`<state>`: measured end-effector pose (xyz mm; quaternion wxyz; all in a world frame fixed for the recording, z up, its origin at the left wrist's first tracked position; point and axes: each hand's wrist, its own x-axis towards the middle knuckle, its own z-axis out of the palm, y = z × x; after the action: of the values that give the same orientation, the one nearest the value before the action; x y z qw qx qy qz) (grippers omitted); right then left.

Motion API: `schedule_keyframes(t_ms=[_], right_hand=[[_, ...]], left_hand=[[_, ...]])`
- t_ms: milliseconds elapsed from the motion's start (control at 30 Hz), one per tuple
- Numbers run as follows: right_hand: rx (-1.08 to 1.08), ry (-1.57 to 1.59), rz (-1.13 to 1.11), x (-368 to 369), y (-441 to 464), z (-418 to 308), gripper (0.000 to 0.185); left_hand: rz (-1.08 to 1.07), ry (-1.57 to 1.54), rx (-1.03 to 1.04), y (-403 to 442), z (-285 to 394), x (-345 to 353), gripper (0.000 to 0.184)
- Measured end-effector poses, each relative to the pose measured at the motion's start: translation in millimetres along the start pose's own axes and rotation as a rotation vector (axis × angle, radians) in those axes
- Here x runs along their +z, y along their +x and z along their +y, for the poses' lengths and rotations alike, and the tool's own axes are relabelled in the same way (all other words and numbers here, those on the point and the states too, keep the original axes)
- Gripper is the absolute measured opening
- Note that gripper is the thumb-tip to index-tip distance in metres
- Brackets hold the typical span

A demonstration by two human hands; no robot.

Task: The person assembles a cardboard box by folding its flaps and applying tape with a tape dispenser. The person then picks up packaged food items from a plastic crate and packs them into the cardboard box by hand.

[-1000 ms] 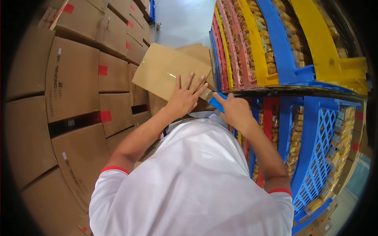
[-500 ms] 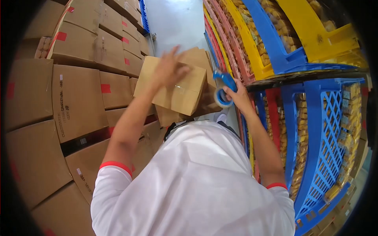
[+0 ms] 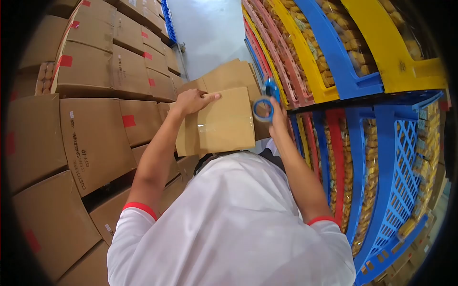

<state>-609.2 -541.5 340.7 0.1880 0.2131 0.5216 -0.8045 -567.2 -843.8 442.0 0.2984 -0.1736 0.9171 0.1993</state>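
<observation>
Small cardboard box point(image 3: 228, 119), one: landmark for this entry, lying in front of the person's waist, a short strip of clear tape point(image 3: 201, 127) on its upper face.

Left hand point(image 3: 190, 101), one: at the box's far left corner, thumb extended across the upper face; fingertips partly hidden, so whether it grips cannot be told.

Right hand point(image 3: 279, 117), one: just right of the box, closed around a blue tape dispenser point(image 3: 271, 89), slightly blurred, its roll beside the box's right edge.

Cardboard flaps point(image 3: 231, 72), more than one: directly beyond the box, their lower part hidden by it.

Brown cartons point(image 3: 88, 71), more than ten: stacked left of the box, walling off that side. At least seven bear red stickers point(image 3: 129, 120); one is hand-marked "QTY 10".

Plastic crates, two stacks: right of the box, blocking that side. Upper stack includes at least two yellow crates point(image 3: 398, 45), two pink and one blue; lower stack at least one red crate point(image 3: 338, 159) and two blue. Wrapped yellow-brown goods point(image 3: 369, 178) fill them.

Grey floor point(image 3: 210, 33): a strip beyond the box, between cartons and crates.
</observation>
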Motion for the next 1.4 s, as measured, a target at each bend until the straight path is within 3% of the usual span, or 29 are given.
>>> schedule_keyframes(t_ms=[100, 167, 233, 267, 333, 367, 433, 633, 700, 800, 900, 1033, 1100, 1133, 1200, 1233, 1267, 1300, 1333, 1400], right_hand=[[-0.138, -0.080, -0.088, 50, 71, 2, 0.043], [-0.178, -0.131, -0.147, 87, 63, -27, 0.046], [-0.640, -0.545, -0.161, 125, 37, -68, 0.055], [-0.643, -0.555, -0.177, 134, 28, -74, 0.055], [-1.067, -0.862, -0.211, 141, 9, -76, 0.061], [-1.073, -0.869, -0.222, 144, 7, -77, 0.061], [-0.837, -1.038, -0.296, 152, 10, -83, 0.061], [-0.931, -1.038, -0.310, 152, -2, -85, 0.061], [-0.758, -1.049, -0.291, 130, -24, -104, 0.065], [-0.974, -0.876, -0.235, 65, -50, -95, 0.069], [-0.796, -0.755, -0.133, 24, -93, -82, 0.067], [-0.905, -0.944, -0.139, 11, -74, -58, 0.064], [-0.802, -0.882, -0.134, 20, -81, -73, 0.066], [-0.808, -0.874, -0.125, 22, -90, -79, 0.066], [-0.950, -0.821, -0.186, 17, -115, -85, 0.071], [-0.950, -0.825, -0.187, 12, -120, -84, 0.071], [-1.028, -0.877, -0.225, 7, -122, -85, 0.074], [-1.109, -0.928, -0.269, 3, -122, -86, 0.076], [-1.042, -1.017, -0.276, 0, -119, -85, 0.078], [-1.058, -1.059, -0.221, -4, -116, -78, 0.079]], left_hand=[[0.001, -0.026, -0.075, -11, -10, 7, 0.090], [0.110, -0.144, -0.119, -15, -28, 20, 0.098], [0.126, -0.146, -0.127, -26, -22, 17, 0.097], [0.146, -0.143, -0.129, -29, -18, 15, 0.096], [0.128, -0.171, -0.147, -26, -21, 17, 0.092], [0.105, -0.178, -0.151, -25, -22, 18, 0.088], [0.105, -0.180, -0.156, -29, -18, 15, 0.088], [0.109, -0.205, -0.155, -36, -19, 21, 0.086], [0.088, -0.211, -0.153, -35, -29, 23, 0.086], [0.197, -0.318, -0.280, -31, -67, 44, 0.094], [0.154, -0.344, -0.268, -41, -51, 31, 0.093], [0.113, -0.371, -0.225, -38, -49, 38, 0.092], [0.497, -0.035, -0.062, -16, -72, 71, 0.081], [0.502, -0.027, -0.053, -24, -60, 63, 0.081], [0.830, 0.021, 0.288, -44, -21, 54, 0.069], [0.606, -0.521, 0.390, -61, 11, 42, 0.062], [0.329, -0.982, 0.329, -79, 43, 37, 0.057], [0.187, -1.194, 0.328, -97, 66, 30, 0.056], [0.041, -1.400, 0.328, -107, 82, 26, 0.054], [-0.048, -1.567, 0.378, -98, 95, 41, 0.051]])
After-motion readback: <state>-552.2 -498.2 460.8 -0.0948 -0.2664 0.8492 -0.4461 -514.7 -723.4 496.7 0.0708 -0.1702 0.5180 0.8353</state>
